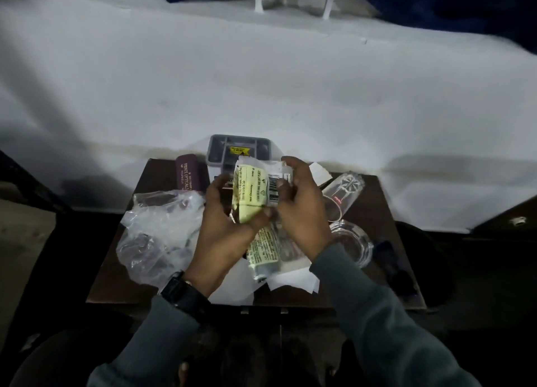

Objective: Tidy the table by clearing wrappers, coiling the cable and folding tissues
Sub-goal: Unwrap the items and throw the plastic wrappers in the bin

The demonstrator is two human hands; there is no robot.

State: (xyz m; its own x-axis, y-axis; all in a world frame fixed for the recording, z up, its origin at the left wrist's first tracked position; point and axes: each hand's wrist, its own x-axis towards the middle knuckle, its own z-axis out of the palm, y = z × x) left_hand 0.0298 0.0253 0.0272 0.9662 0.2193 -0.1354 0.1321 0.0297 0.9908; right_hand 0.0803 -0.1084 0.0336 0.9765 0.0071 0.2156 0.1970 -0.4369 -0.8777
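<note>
1. Where the dark brown square bench (122, 270) reaches its 9 o'clock edge, a crumpled clear plastic bag (157, 229) lies on it.
2. At 11 o'clock lies a maroon rounded spectacle case (190, 173) with pale lettering, just beside the bag's far end.
3. Above the bench's middle, the left hand (229, 221), with a black wristwatch (180, 293) and a grey sleeve behind it, has thumb and fingers curled round the lower end of a pale yellow and white printed plastic wrapper (255, 186).
4. That wrapper is held clear of the bench, barcode side up, between both hands.
5. Behind it at 12 o'clock sits a grey plastic compartment tray (239, 151) with a yellow label.
6. Under the hands, toward 6 o'clock, a second pale yellow printed wrapper (263, 253) lies on white tissue paper (290, 282).
7. At the wrapper's upper right edge the right hand (302, 209) pinches it between thumb and fingers.
8. At 2 o'clock a clear glass tumbler (344, 194) lies on its side.
9. Just beside it, at 4 o'clock, sits a clear round glass dish (353, 241).
</note>
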